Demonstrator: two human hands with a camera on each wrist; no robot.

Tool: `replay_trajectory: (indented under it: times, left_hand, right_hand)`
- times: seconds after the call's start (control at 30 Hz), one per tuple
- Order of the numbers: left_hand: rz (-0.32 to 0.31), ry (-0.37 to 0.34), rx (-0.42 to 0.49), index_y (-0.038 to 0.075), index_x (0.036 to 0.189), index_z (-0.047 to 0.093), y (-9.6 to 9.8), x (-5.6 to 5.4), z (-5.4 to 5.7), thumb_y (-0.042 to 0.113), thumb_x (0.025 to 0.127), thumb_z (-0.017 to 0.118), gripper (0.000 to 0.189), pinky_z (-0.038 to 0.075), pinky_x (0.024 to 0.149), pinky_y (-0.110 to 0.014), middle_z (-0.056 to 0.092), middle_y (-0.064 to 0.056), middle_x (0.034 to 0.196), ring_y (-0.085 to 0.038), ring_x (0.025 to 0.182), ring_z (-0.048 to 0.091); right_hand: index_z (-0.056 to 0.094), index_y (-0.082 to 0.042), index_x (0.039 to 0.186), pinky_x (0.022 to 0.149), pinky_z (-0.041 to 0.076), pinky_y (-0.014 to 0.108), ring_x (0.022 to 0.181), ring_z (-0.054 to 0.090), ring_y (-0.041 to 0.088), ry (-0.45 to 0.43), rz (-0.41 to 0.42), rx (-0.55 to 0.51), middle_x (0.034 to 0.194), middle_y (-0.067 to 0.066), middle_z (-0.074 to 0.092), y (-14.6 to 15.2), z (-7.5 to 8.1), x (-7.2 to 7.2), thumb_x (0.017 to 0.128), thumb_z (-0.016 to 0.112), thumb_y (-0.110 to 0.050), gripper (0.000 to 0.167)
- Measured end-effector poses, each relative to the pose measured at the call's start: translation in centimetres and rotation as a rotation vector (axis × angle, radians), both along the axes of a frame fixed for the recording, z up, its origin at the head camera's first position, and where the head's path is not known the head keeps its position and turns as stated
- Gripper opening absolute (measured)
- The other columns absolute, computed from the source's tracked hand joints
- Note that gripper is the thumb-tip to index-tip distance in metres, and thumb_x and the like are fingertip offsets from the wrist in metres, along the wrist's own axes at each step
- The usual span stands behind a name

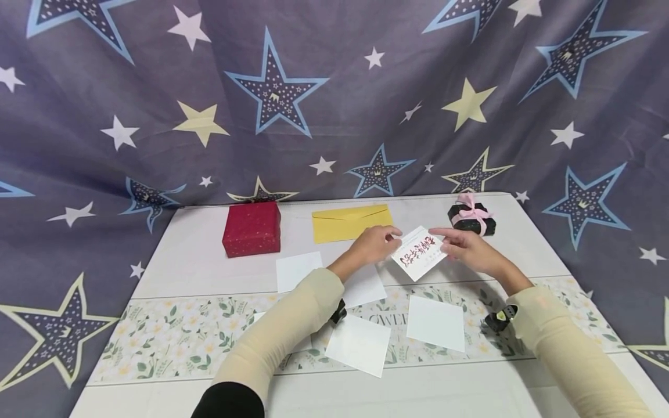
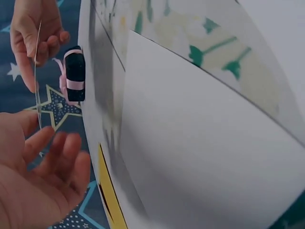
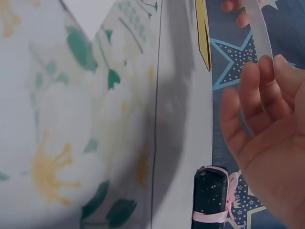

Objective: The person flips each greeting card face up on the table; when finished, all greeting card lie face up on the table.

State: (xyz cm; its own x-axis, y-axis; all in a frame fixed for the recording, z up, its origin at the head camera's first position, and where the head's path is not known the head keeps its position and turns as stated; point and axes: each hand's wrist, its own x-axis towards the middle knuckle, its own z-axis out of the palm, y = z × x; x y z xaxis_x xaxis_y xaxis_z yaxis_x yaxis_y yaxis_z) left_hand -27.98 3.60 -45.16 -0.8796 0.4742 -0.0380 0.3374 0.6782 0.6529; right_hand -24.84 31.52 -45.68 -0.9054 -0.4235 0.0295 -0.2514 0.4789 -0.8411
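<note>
A white card (image 1: 417,255) with red handwritten-style characters is held above the table between both hands. My left hand (image 1: 377,244) pinches its left edge between thumb and fingers. At the opposite edge my right hand (image 1: 468,248) pinches it the same way. Seen edge-on in the left wrist view, the card (image 2: 38,71) is a thin strip spanning the two hands. In the right wrist view the right thumb and fingertips (image 3: 266,67) meet on the card. Several blank white cards lie below, among them one (image 1: 435,323) at the right and one (image 1: 359,345) nearer me.
A yellow envelope (image 1: 352,223) lies behind the hands. To its left sits a red box (image 1: 252,229). A small black box (image 1: 472,219) with a pink ribbon stands at the back right. A floral strip (image 1: 177,337) crosses the white table; a starry cloth (image 1: 334,87) hangs behind.
</note>
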Motion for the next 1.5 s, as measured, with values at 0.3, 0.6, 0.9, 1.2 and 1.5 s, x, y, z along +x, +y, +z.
replay_trajectory:
  times: [0.3, 0.6, 0.9, 1.2, 1.5]
  left_hand:
    - [0.021, -0.167, 0.156, 0.016, 0.117, 0.071, -0.2, -0.4, -0.2, 0.022, 0.099, 0.066, 0.02, 0.049, 0.075, -0.02, 0.07, 0.003, 0.098, -0.01, 0.088, 0.062]
    - [0.073, -0.423, 0.444, 0.004, 0.111, 0.059, -0.4, -0.9, -0.1, 0.009, 0.099, 0.063, 0.013, 0.059, 0.075, -0.028, 0.069, -0.01, 0.099, -0.015, 0.08, 0.066]
    - [0.149, -0.541, 0.552, -0.002, 0.114, 0.053, -0.1, -0.9, 0.1, 0.0, 0.095, 0.062, 0.021, 0.059, 0.071, -0.022, 0.061, -0.01, 0.097, -0.014, 0.076, 0.065]
    - [0.138, -0.611, 0.557, -0.001, 0.129, 0.061, 0.0, -0.6, -0.2, 0.001, 0.096, 0.064, 0.034, 0.061, 0.082, -0.03, 0.07, -0.017, 0.105, -0.026, 0.093, 0.074]
    - [0.138, -0.478, 0.476, 0.005, 0.148, 0.051, -0.8, -0.5, 0.2, 0.026, 0.104, 0.06, 0.049, 0.058, 0.094, -0.031, 0.067, -0.01, 0.125, -0.02, 0.11, 0.07]
  right_hand:
    - [0.051, 0.001, 0.146, 0.068, 0.057, 0.036, 0.074, 0.066, 0.029, -0.01, 0.017, 0.033, 0.09, 0.015, 0.069, -0.7, 0.0, -0.4, 0.103, 0.056, -0.007, 0.044]
    - [0.052, 0.009, 0.137, 0.072, 0.055, 0.028, 0.072, 0.062, 0.016, -0.089, -0.042, 0.01, 0.092, 0.02, 0.067, -0.9, 0.0, -0.1, 0.104, 0.056, -0.009, 0.038]
    - [0.062, 0.007, 0.118, 0.064, 0.048, 0.026, 0.067, 0.061, 0.022, -0.062, -0.074, 0.003, 0.085, 0.016, 0.064, -1.1, -0.2, 0.1, 0.101, 0.061, -0.011, 0.025]
    - [0.061, 0.009, 0.11, 0.067, 0.058, 0.03, 0.073, 0.067, 0.009, 0.039, -0.156, -0.104, 0.09, 0.012, 0.074, -1.1, -0.5, 0.0, 0.102, 0.057, -0.006, 0.018]
    - [0.059, 0.013, 0.111, 0.068, 0.058, 0.027, 0.078, 0.066, 0.005, 0.041, -0.215, -0.163, 0.088, -0.004, 0.07, -0.9, -0.1, -0.1, 0.104, 0.054, -0.008, 0.023]
